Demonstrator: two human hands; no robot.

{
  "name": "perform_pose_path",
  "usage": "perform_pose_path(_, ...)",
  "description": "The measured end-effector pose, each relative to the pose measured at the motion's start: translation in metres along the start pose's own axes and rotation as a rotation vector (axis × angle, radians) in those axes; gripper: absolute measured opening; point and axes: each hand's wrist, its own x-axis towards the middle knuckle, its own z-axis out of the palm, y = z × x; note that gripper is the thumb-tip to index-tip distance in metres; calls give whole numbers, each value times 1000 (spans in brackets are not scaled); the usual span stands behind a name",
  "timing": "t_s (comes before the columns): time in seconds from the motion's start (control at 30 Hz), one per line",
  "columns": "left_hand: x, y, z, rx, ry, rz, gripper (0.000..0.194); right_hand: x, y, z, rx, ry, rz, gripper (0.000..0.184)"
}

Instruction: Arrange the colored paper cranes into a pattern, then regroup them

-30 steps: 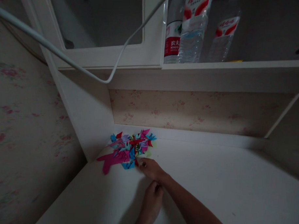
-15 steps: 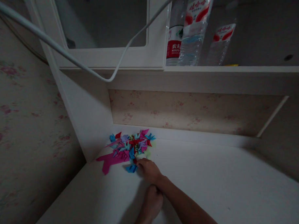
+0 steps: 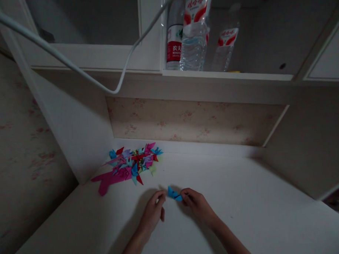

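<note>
A small blue folded paper piece (image 3: 174, 194) sits just above the white desk (image 3: 244, 213), pinched between my two hands. My left hand (image 3: 153, 214) grips its left end with the fingertips, and my right hand (image 3: 196, 203) grips its right end. Behind and to the left lies a pile of several folded paper pieces (image 3: 132, 163) in blue, red, pink and purple, with a larger magenta paper shape (image 3: 107, 180) at its left edge. Both hands are closed in a pinch.
A white side panel (image 3: 75, 126) and floral back wall close off the desk corner. On the shelf above stand three plastic water bottles (image 3: 192, 33). A white cable (image 3: 73, 67) hangs across the upper left.
My right hand pulled a blue piece out of the pile and drew back toward me. My left hand came out from under the right arm and took the piece's other end. The view shifted right.
</note>
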Motion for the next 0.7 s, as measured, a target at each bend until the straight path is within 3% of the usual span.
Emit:
perform_pose_path(0.23, -9, 2, 4, 124, -161, 40, 48, -22, 14, -3, 37, -46, -38, 29)
perform_pose_path(0.47, -5, -5, 4, 187, -169, 32, 41, -23, 44, 9, 364, 66, 114, 34)
perform_pose_path(0.7, -7, -2, 7, 253, -208, 12, 38, -23, 39, 10, 483, 105, 166, 38)
